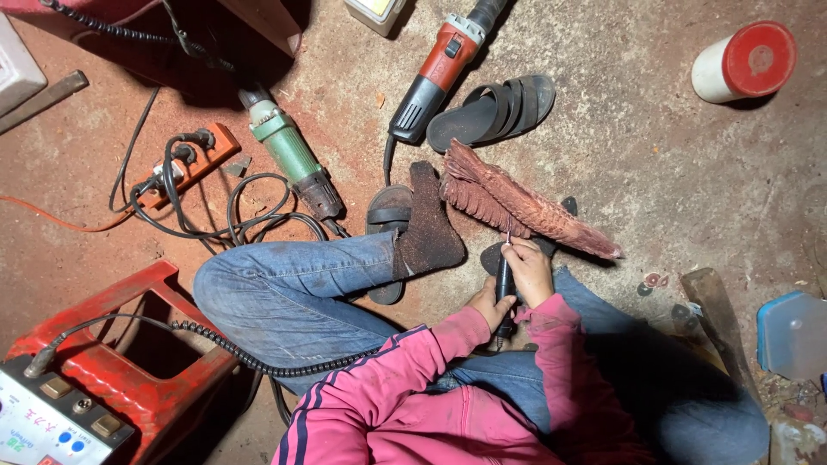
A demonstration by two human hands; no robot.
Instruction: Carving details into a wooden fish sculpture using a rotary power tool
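We log 2 hands on 1 black rotary handpiece (504, 288): the left hand (489, 303) wraps its fingers closed around the lower barrel, and the right hand (527, 271) pinches the upper barrel near the tip, fingers pressed together. The tip meets 1 reddish carved wooden piece (517, 207), feather-like in shape, which lies on the concrete floor (655, 164) just ahead of the hands and beside 1 socked foot (428, 228). We count 2 angle grinders: 1 red-bodied (435, 73) and 1 green-bodied (289, 155). We count 2 black sandals: 1 free (493, 110) by the red grinder, 1 (386, 232) partly under the socked foot. Also noted: 1 orange power strip (185, 164), 1 red plastic stool (116, 362), 1 red-capped white can (745, 62).
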